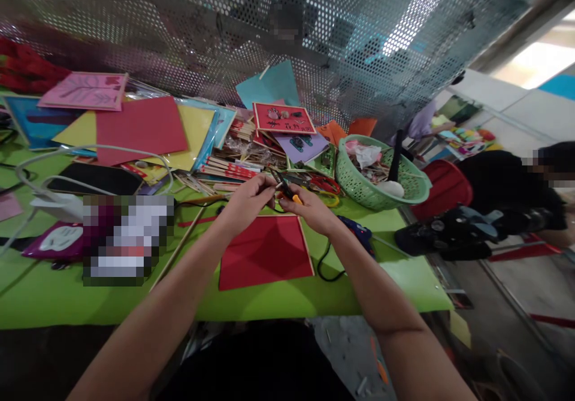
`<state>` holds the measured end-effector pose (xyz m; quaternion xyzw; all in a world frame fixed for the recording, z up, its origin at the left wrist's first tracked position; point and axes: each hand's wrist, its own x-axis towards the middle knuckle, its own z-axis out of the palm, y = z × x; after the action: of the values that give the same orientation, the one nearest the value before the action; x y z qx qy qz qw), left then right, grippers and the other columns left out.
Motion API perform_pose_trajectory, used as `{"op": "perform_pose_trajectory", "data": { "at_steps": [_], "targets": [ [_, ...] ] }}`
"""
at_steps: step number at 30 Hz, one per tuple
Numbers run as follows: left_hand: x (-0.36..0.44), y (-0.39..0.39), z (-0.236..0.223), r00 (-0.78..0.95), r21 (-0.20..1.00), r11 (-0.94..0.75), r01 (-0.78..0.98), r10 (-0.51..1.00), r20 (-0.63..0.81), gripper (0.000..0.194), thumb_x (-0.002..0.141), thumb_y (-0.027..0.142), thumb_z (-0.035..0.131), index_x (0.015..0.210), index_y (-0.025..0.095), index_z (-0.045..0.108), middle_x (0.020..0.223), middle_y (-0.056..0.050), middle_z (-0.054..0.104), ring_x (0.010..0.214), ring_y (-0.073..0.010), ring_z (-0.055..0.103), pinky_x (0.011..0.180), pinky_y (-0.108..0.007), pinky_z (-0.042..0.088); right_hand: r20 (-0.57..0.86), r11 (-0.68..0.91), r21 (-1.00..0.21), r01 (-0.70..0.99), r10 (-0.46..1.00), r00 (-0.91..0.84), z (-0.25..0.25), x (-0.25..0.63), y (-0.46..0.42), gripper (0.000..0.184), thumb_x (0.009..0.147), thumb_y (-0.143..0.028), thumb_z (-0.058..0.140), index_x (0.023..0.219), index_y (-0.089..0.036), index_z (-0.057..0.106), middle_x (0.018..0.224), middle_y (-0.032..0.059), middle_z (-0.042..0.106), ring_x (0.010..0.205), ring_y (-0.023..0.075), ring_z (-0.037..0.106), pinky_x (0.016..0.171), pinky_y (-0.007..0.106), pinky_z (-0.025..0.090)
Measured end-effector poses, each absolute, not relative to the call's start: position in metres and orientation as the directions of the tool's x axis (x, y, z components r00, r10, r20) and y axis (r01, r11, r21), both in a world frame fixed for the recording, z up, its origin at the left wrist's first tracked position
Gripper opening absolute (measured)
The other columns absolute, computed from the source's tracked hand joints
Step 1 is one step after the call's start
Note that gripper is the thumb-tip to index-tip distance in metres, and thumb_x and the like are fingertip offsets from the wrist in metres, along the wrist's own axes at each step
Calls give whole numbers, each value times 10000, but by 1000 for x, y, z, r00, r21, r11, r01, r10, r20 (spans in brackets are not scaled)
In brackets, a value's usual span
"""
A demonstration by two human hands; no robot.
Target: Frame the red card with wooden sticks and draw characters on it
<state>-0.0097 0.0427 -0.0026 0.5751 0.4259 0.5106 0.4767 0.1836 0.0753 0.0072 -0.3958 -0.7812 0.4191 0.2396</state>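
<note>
Both my hands meet over the far edge of a red sheet (pixel 265 254), which lies on the green tabletop. Closed in a pinch, my left hand (pixel 255 196) holds a thin pale stick (pixel 279 185), of which only a short end shows. My right hand (pixel 309 208) is wrapped round pliers with an orange grip (pixel 296 199), their dark head close to the stick. Whether the jaws touch the stick is too small to tell. A narrow wooden strip (pixel 307 246) runs along the sheet's right edge. Beyond my hands lie bundled red-and-white sticks (pixel 229 168).
A green basket (pixel 381 194) with scraps stands right of my hands, near red-handled scissors (pixel 327 181). Coloured sheets (pixel 141 128) pile up at the back left. A long stick (pixel 177 248), a purple packet (pixel 63 239) and a white charger (pixel 60 207) lie left. A person (pixel 507 191) is at right.
</note>
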Motion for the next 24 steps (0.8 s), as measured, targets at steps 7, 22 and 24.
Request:
{"op": "perform_pose_trajectory", "data": {
  "at_steps": [7, 22, 24],
  "targets": [
    [-9, 43, -3, 104, 983, -177, 51, 980, 171, 73, 912, 241, 531, 913, 197, 590, 643, 29, 588, 557, -110, 506, 573, -238, 397, 43, 343, -826, 447, 829, -557, 7, 182, 75, 342, 880, -522, 588, 965, -193, 612, 880, 21, 622, 787, 185, 542, 752, 319, 429],
    [-18, 46, -5, 94, 984, -173, 41, 981, 169, 134, 929, 311, 553, 953, 198, 621, 678, 24, 613, 514, -97, 468, 533, -228, 366, 164, 403, -659, 635, 901, -402, 4, 186, 85, 362, 904, -569, 543, 899, -212, 609, 798, 27, 646, 752, 213, 580, 675, 311, 408],
    [-22, 47, -3, 77, 983, -176, 54, 982, 172, 152, 931, 336, 573, 967, 200, 631, 682, 23, 619, 484, -88, 428, 486, -223, 332, 214, 398, -581, 710, 916, -338, 12, 191, 94, 386, 911, -582, 544, 956, -207, 624, 858, 54, 676, 794, 239, 605, 710, 330, 419]
  ]
}}
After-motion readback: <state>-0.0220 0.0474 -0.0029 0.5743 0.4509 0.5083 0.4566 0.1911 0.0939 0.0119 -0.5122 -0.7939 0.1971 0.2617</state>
